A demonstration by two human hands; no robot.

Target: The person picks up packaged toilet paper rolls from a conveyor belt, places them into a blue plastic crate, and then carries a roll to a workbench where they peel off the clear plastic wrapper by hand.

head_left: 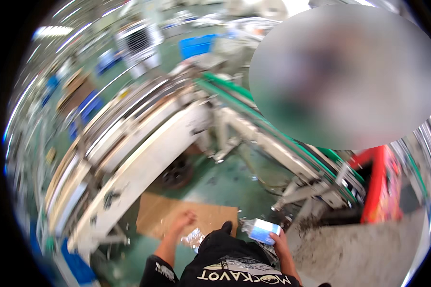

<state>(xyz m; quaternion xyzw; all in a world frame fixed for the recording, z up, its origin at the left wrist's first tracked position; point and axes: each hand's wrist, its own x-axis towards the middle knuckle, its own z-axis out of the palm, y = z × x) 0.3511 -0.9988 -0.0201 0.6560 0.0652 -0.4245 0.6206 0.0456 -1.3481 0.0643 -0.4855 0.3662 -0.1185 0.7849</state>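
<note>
My right hand (279, 240) grips the right end of a blue-and-white pack (263, 231), close in front of my body. Clear crinkled plastic (247, 225) shows at the pack's left end; whether it is attached, I cannot tell. My left hand (185, 219) is held above a flat sheet of brown cardboard (153, 216) on the floor. Blur hides how its fingers are set and whether anything is in them. Just below that hand, beside my dark clothing, lies shiny crumpled clear film (194, 238).
A cream conveyor frame (143, 167) runs along the left, and a green-edged conveyor (273, 125) slants away to the right. Under the left one sits a dark wheel (177, 172). A red bin (379, 184) stands at the right. Blue crates (198, 46) are farther back.
</note>
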